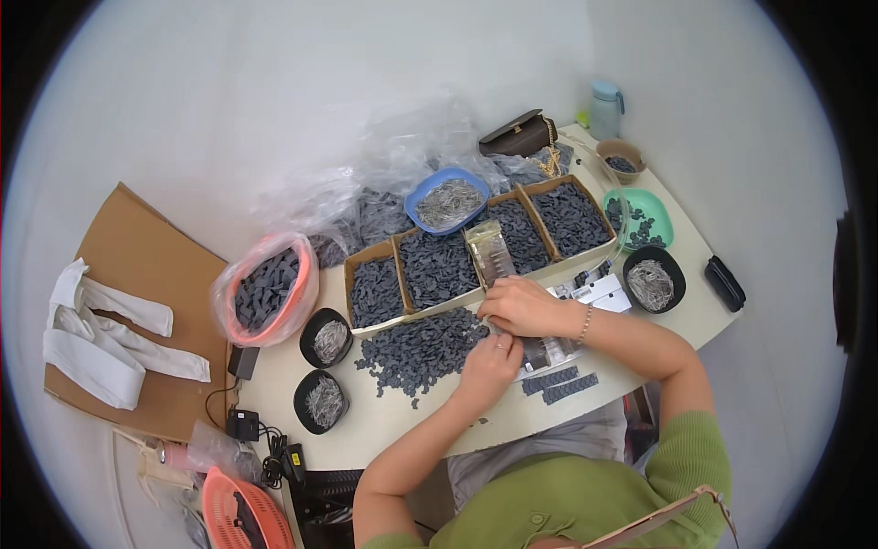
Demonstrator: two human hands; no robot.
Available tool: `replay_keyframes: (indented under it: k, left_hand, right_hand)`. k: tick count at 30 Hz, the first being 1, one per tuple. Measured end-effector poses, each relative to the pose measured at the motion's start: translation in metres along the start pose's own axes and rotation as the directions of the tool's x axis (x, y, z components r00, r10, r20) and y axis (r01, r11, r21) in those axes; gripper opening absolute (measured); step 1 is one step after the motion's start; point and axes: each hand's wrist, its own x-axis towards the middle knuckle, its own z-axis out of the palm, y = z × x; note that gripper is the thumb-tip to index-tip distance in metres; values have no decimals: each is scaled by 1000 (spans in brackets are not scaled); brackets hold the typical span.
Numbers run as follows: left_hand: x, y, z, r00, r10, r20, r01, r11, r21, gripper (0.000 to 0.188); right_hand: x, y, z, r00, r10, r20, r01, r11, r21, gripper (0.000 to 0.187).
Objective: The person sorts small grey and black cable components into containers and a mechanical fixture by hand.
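Note:
My right hand [521,307], with a bracelet at the wrist, bends over the small assembly fixture [541,355] at the table's front. My left hand [491,370] meets it from below, a ring on one finger. Both hands' fingers are bent in close together, and whatever lies between the fingertips is hidden. Left of the hands spreads a loose heap of small dark grey pieces [412,352]. Just beyond my right hand stands a clear plastic box [491,251], leaning against the divided tray. Two rows of joined grey pieces [569,388] lie on the table to the right of my left hand.
A divided cardboard tray [402,317] of grey pieces spans the table. Metal pins fill a blue dish [412,215] and black bowls [302,414] [677,297]. A green dish [668,220] is at the right; a pink basket [306,302] at the left. Bagged pieces lie behind.

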Motion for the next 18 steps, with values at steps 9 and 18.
replay_keyframes:
  k: [9, 18]
  left_hand:
    - [-2, 35, -7, 983, 11, 185, -72, 943, 324, 22]
    - [8, 49, 1, 961, -73, 265, -36, 922, 384, 15]
  right_hand:
    - [12, -11, 8, 980, -81, 182, 112, 979, -170, 13]
    - [22, -6, 14, 993, -58, 98, 55, 998, 38, 12]
